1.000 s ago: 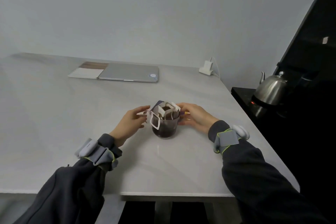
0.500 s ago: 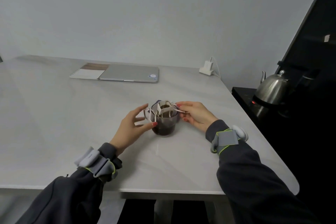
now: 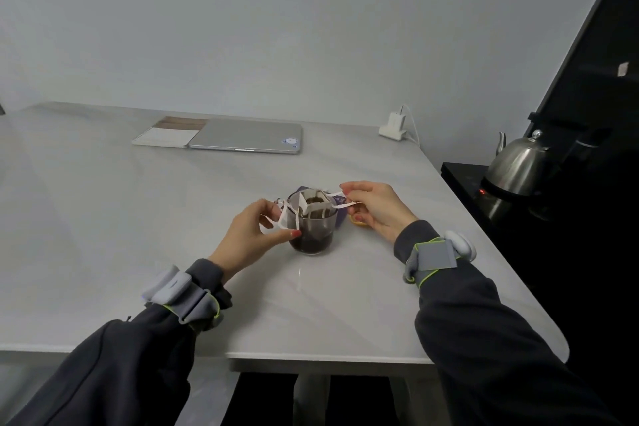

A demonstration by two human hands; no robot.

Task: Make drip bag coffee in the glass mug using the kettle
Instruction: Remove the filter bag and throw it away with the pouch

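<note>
Head view: left hand (image 3: 247,240) and right hand (image 3: 378,209) seemingly pinching thin paper ears of drip bag (image 3: 314,207) over glass mug (image 3: 313,239).

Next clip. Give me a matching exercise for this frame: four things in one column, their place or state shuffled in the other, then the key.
1. drip bag
2. kettle
3. laptop
4. right hand

A. closed, at the far side of the table
B. on the black counter beside the table
C. pinching a paper ear of the bag
D. hanging open in the glass mug

Pairs: 1-D, 2-B, 3-A, 4-C
</note>
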